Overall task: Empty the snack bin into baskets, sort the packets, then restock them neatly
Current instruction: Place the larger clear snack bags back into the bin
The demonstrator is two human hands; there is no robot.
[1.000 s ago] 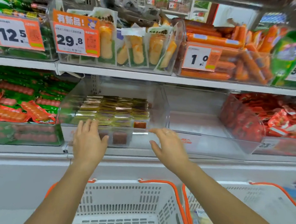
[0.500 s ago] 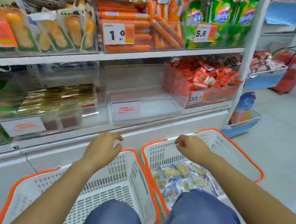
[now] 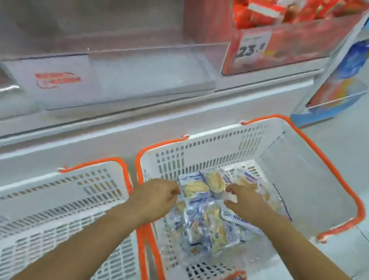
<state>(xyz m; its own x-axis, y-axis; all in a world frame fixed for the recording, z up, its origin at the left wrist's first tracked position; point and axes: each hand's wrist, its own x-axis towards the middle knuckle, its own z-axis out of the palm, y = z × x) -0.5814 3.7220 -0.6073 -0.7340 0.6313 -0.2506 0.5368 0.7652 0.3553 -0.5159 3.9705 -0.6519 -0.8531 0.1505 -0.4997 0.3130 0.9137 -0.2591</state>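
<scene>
Both hands digging into the pile of snack packets in the right-hand basket.

The left hand (image 3: 156,198) is reaching over the orange rim with its fingers curled, pinching the edge of a clear blue-printed snack packet (image 3: 192,189) at the top of the pile; that packet's long axis is running roughly left to right between the two hands. The right hand (image 3: 244,200) is sitting just across from it, fingers bent and nipping a corner of packet too, though it's blurry. The rest of the packets (image 3: 205,227) are lying jumbled below both hands, pointing every which way. They're all sitting in the white basket (image 3: 302,179). A second white basket (image 3: 52,211) is sitting under the left forearm. Beyond the fingertips, the clear shelf bin (image 3: 141,70) is standing, and a bin of red packets (image 3: 288,24) is sitting further right of it.
</scene>
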